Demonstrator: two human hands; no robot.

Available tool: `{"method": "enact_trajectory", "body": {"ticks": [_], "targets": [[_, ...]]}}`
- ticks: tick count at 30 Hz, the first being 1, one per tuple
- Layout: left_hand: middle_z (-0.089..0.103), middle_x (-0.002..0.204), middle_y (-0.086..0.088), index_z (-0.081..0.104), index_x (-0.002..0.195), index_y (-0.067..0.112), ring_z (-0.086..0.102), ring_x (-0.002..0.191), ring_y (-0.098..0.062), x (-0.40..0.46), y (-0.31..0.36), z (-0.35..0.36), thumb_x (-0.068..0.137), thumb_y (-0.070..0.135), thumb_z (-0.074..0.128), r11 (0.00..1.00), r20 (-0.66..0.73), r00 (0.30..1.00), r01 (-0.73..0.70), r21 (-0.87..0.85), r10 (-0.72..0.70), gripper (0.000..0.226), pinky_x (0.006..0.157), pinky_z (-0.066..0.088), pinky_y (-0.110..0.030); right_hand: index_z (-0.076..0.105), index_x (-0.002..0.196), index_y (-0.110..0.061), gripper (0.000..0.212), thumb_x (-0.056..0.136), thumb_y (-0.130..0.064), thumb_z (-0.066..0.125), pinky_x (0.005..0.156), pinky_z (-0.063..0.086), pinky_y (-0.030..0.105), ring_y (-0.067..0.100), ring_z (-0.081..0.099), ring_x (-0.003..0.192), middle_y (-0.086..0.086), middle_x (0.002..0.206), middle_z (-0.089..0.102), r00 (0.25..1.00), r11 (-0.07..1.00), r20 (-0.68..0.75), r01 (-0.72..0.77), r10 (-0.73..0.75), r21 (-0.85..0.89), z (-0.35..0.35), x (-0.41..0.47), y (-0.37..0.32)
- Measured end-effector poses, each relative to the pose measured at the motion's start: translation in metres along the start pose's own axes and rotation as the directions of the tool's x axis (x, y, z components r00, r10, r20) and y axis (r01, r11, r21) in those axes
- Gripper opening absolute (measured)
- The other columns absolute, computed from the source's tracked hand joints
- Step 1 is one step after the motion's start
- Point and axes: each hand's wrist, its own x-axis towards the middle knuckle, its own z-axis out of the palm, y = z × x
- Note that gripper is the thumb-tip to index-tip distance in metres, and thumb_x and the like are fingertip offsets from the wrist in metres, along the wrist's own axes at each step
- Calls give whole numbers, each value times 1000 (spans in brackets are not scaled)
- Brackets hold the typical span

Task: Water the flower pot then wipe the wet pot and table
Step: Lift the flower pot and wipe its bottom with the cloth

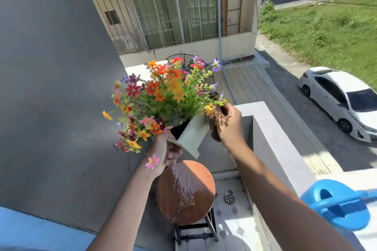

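A white square flower pot (191, 136) full of orange, red, pink and purple flowers (163, 89) is lifted and tilted above a round brown table (185, 191). My left hand (167, 153) grips the pot at its lower left corner. My right hand (226, 122) presses a brown cloth (214, 126) against the pot's right side. The tabletop glistens with water, and a thin dry twig lies on it near the front.
A blue watering can (336, 204) rests on the white balcony wall (281, 138) at the lower right. A grey wall rises on the left. A floor drain (228, 197) sits beside the table's black legs. Far below are a street and a white car (342, 100).
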Motion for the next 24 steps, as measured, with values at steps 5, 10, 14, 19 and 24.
{"method": "enact_trajectory", "body": {"ticks": [5,10,14,19,24], "targets": [[47,45,-12,46,62,9,22,31,-7,-6,12,-16,85,8,33,991,-34,999,2,134,3,26,38,8,-14,68,113,-3,23,94,2,56,63,52,22,5,67,70,-4,81,77,982,980,94,-171,162,105,-11,21,-4],[46,43,-12,52,52,11,23,33,-9,-12,16,-20,84,5,30,992,-30,999,-31,123,35,39,41,6,-13,66,113,0,23,94,-4,54,63,52,27,6,64,63,-8,67,73,924,965,279,-254,263,-70,-20,22,-12],[48,45,-13,50,62,9,25,30,-7,-12,13,-20,86,6,28,994,-54,998,-26,106,32,33,39,8,-12,63,74,-8,20,84,-23,72,65,49,43,23,52,63,14,69,53,819,910,397,-384,414,-156,-22,-3,-10],[48,46,-16,52,51,8,27,27,-10,-15,12,-14,81,6,31,999,-85,996,2,51,2,36,46,5,-18,69,72,-2,32,98,1,49,47,40,22,9,56,55,14,53,65,911,952,292,-307,291,9,-25,-14,-30],[50,50,-16,47,63,6,27,34,-12,-9,0,-1,84,5,34,999,-96,995,24,43,-20,24,43,7,-18,73,99,-15,12,91,-13,64,65,49,19,-1,62,68,-9,82,72,993,989,47,-110,105,100,-25,-4,4]]}}
